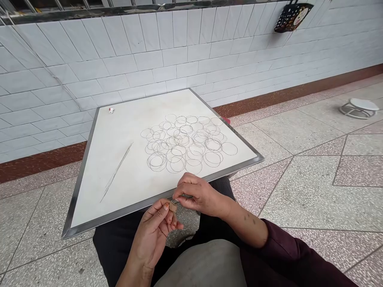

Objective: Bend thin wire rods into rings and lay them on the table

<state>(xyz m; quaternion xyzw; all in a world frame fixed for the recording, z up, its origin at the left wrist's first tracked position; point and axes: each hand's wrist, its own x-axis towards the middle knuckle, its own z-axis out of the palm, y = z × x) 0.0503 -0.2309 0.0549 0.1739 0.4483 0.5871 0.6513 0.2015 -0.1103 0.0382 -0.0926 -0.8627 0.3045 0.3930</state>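
Note:
My left hand (157,223) is below the table's front edge, its thumb and index finger pinched on a thin wire (174,202). A small tan piece (173,207) is at those fingertips; whether it is wrapped on a finger or held, I cannot tell. Close beside it, my right hand (199,195) is closed with its fingertips pinched on the same wire. A dark thin length shows between the right fingers. Many thin wire rings (183,139) lie overlapping on the white table (125,123) beyond my hands. Several straight wires (117,170) lie in a narrow bunch on the left.
The table has a metal rim (149,205) and stands against a white tiled wall (143,52). A small red and white object (111,110) is at its far left corner. A white stool (359,107) stands on the right; a dark patterned bag (289,18) hangs on the wall.

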